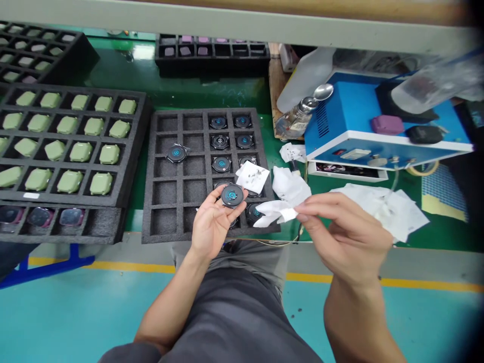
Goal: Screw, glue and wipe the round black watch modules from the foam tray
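Note:
My left hand (210, 226) grips a round black watch face (232, 195) by its edges, screen up, with a blue ring graphic on it. To its right, my right hand (346, 237) pinches a crumpled white wipe (278, 209) between thumb and fingers; the wipe hangs apart from the watch face. Below both lies a dark foam tray (163, 199) with square compartments. Several similar watch faces sit in its right columns, and one (177, 153) lies farther left. A white paper square (253, 177) with dark specks rests over the tray's right side.
Foam trays of green watch cases (71, 152) stand at the left, and another tray (212, 63) at the back. A blue machine box (340, 108) stands at the right beside a glass bottle (295, 121). Crumpled wipes (290, 185) and white sheets (404, 209) lie near the tray.

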A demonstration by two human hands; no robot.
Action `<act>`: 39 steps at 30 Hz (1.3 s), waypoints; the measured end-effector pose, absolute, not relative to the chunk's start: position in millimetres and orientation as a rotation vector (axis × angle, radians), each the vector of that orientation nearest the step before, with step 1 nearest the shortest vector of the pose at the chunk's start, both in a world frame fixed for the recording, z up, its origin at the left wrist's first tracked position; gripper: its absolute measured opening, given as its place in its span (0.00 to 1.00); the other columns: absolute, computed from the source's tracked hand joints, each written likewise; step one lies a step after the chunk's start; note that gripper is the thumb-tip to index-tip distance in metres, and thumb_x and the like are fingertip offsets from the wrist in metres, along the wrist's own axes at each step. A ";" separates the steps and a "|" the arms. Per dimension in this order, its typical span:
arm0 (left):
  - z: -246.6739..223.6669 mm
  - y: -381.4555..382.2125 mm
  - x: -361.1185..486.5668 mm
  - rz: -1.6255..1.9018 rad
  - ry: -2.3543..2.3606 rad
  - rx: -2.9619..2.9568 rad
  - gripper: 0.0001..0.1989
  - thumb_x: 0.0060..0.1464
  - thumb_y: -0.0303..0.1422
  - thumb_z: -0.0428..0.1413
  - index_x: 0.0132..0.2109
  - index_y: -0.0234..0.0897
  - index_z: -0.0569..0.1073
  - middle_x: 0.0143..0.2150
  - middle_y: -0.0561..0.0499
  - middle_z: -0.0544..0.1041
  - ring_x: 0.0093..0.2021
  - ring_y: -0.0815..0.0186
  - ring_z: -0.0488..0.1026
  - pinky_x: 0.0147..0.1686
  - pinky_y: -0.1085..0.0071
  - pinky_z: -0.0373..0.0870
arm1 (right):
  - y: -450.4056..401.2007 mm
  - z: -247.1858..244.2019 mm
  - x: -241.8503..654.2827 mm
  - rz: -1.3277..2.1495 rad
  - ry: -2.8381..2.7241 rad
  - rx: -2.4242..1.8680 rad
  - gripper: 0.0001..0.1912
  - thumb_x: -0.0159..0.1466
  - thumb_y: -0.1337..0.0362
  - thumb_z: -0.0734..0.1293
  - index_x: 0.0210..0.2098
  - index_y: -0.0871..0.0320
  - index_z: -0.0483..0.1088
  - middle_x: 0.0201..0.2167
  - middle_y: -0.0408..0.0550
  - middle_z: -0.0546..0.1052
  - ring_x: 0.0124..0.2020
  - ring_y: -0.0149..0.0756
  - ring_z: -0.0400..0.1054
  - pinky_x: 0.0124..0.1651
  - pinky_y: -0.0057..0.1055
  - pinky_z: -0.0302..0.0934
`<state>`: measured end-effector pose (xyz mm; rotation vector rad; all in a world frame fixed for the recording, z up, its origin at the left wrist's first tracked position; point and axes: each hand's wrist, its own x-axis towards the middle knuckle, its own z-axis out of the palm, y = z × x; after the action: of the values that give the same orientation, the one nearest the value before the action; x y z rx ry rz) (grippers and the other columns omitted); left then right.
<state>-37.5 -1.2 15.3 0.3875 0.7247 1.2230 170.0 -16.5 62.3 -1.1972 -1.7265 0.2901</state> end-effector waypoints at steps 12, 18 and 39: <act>14.7 0.9 -36.2 1.227 0.709 0.347 0.17 0.52 0.24 0.55 0.50 0.39 0.69 0.54 0.43 0.80 0.60 0.53 0.76 0.64 0.49 0.65 | -20.3 40.1 205.0 0.505 -2.018 -1.704 0.17 0.68 0.61 0.66 0.55 0.54 0.74 0.37 0.49 0.84 0.33 0.38 0.79 0.32 0.33 0.71; 15.2 3.0 -32.9 1.232 0.787 0.404 0.14 0.56 0.28 0.60 0.50 0.39 0.69 0.55 0.42 0.79 0.59 0.53 0.76 0.62 0.52 0.69 | -20.2 39.8 216.5 0.372 -2.052 -1.832 0.12 0.67 0.61 0.66 0.47 0.55 0.77 0.37 0.50 0.84 0.34 0.41 0.79 0.34 0.34 0.69; 19.8 12.7 -18.7 1.323 0.921 0.571 0.16 0.45 0.30 0.71 0.41 0.37 0.77 0.40 0.49 0.83 0.38 0.67 0.81 0.39 0.74 0.78 | -9.9 18.4 193.0 0.472 -1.740 -1.831 0.12 0.66 0.58 0.66 0.43 0.55 0.78 0.40 0.51 0.81 0.43 0.43 0.73 0.48 0.39 0.66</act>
<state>-18.7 12.7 19.8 0.5714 0.9215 1.3226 193.0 -9.9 18.4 -1.8307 -1.7398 0.4718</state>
